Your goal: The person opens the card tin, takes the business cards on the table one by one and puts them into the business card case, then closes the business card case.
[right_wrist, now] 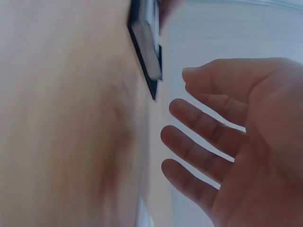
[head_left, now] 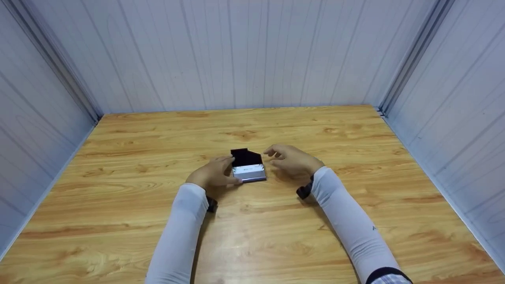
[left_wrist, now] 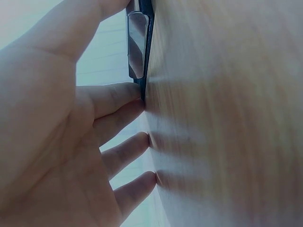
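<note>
A small flat card case [head_left: 249,173] lies open on the table, its silvery body towards me and its black flap [head_left: 245,157] folded out behind. Small print shows on the pale inner face. My left hand [head_left: 213,172] holds the case at its left side, thumb at the near corner and fingertips by the flap. In the left wrist view, two fingertips meet the dark edge beside the shiny end [left_wrist: 137,45], while the other fingers touch the tabletop. My right hand [head_left: 294,159] hovers just right of the case, fingers loosely bent and holding nothing; a gap separates them in the right wrist view.
The wood-grain table [head_left: 252,236] stretches out on every side of the hands. A white panelled wall [head_left: 244,55] stands along its back edge, with side walls left and right. A dark strap with a small device [head_left: 303,191] sits at the right wrist.
</note>
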A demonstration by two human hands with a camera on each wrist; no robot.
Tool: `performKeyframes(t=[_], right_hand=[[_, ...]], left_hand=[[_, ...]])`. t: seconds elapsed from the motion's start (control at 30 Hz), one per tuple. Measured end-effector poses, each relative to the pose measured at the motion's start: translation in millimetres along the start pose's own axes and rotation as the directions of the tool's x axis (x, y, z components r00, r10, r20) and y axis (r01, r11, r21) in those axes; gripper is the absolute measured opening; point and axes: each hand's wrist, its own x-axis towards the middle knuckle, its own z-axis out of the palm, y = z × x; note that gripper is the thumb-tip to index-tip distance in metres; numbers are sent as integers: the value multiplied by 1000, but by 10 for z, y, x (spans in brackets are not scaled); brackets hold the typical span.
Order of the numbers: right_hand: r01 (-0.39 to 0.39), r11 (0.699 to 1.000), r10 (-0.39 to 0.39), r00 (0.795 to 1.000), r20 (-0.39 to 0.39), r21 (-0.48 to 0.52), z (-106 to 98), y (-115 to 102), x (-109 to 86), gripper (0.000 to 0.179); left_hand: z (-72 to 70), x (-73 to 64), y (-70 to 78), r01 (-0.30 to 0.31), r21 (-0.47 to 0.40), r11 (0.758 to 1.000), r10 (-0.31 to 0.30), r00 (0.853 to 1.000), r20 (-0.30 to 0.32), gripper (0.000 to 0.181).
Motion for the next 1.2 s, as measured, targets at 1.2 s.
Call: performKeyframes(t=[1.2], right_hand=[[-411, 905, 415, 910, 10, -107, -584, 486, -475, 59]], left_hand=[[-11, -7, 1, -18, 13, 1000, 18, 1000, -2, 94]])
